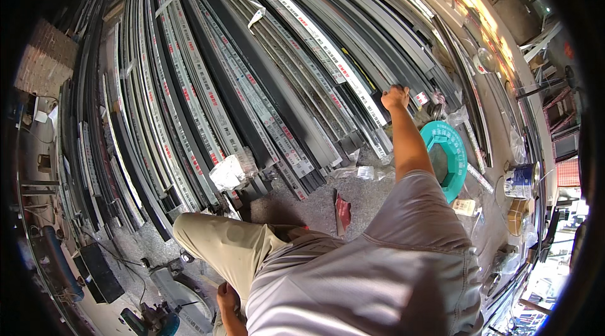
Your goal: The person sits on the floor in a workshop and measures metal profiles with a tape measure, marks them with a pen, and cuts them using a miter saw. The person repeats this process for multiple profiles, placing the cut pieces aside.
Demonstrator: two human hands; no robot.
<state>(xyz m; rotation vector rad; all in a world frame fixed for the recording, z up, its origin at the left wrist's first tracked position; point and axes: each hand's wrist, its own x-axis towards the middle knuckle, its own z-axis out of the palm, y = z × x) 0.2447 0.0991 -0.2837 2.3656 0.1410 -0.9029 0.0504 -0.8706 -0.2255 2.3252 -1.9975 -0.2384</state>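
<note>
A large stack of long grey and dark metal profiles (265, 84), many with white and red printed strips, leans across the view. My right hand (396, 96) reaches far forward and closes on the edge of one grey profile (359, 93) near the right side of the stack. My left hand (228, 298) hangs low beside my bent knee, just above a chop saw (173, 307). Its fingers are partly hidden behind my shirt, and I see nothing in it.
A teal round reel (449, 147) lies on the concrete floor right of my arm. A tin can (520, 182), small boxes and plastic bags sit further right. Crumpled clear wrap (228, 172) and a red scrap (343, 211) lie at the profiles' feet. A brick wall (41, 59) stands left.
</note>
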